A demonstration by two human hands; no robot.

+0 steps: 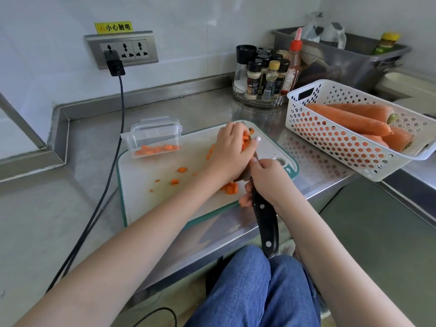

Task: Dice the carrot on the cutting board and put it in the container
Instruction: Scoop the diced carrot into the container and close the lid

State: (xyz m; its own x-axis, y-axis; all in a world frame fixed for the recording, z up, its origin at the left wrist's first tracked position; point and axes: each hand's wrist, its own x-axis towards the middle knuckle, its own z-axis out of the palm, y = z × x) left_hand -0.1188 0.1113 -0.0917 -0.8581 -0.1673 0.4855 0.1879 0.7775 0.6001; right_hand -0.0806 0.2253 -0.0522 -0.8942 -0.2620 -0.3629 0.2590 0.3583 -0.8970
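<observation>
We take the cutting board (165, 185) as our landmark, lying on the steel worktop (70, 185). Over its far right part our left hand (232, 149) curls round a bunch of carrot pieces (246, 140), which peek out orange between fingers and thumb. Just nearer than that, at the board's right edge, our right hand (266, 180) grips the knife (265, 223) by its black riveted handle; the blade is mostly hidden under both hands. A small heap of diced carrot (230, 188) lies on the board right below the left wrist, and loose bits (181, 170) are scattered across the board's middle. The clear container (154, 135) sits on the board's far left corner, well apart from both hands, with diced carrot already in its bottom. Beyond the board's right side stands a white basket (354, 147) of whole carrots (349, 120).
</observation>
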